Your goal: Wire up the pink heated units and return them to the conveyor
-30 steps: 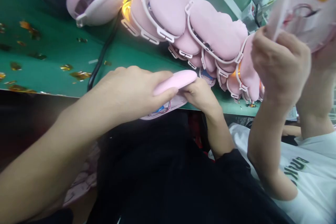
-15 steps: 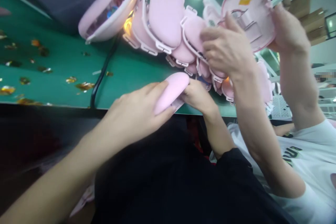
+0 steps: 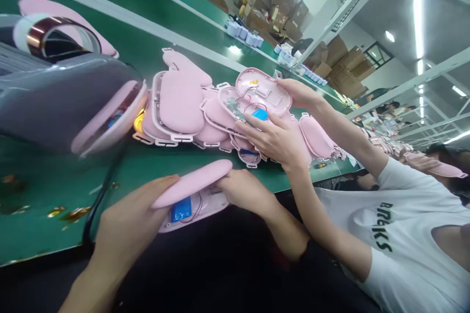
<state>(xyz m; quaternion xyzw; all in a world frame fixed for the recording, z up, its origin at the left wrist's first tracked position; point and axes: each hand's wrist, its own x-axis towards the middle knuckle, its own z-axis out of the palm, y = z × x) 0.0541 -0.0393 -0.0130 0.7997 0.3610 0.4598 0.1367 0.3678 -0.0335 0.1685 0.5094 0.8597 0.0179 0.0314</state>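
Grn tbl [image 3: 147,164], case [image 3: 193,183] in L hand [image 3: 127,222]

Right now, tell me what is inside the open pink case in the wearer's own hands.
In the lower shell, a blue block and thin wires show. The upper shell covers whatever lies deeper, and the right hand hides part of one end.

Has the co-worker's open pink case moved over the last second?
Yes: the open pink case has moved leftward in the view, nearer the black cable.
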